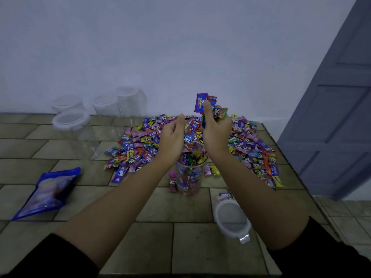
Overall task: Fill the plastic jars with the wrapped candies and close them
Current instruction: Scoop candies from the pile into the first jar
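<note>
Clear plastic and round, the open jar (190,177) is stood on the brown tiled tabletop (176,207) at the near edge of a wide heap of multicoloured wrapped candies (138,149). It is seen filled with candies almost to its rim. Both hands are held above its mouth. A bunch of wrappers (201,102), purple, red and yellow-green, is gripped in the right hand (216,129), with the thumb pressed against them and the fingers curled round. The left hand (172,137) is held with its fingers curled inward; whether anything is pinched there cannot be told. A round white-rimmed lid (230,219) is laid on the tabletop just beside the right forearm (251,187). Four empty transparent white-topped jars (70,122) are grouped at the far left, by the pale wall (180,47). A flat blue foil bag (48,195) is laid near the left edge, well apart from the heap.
</note>
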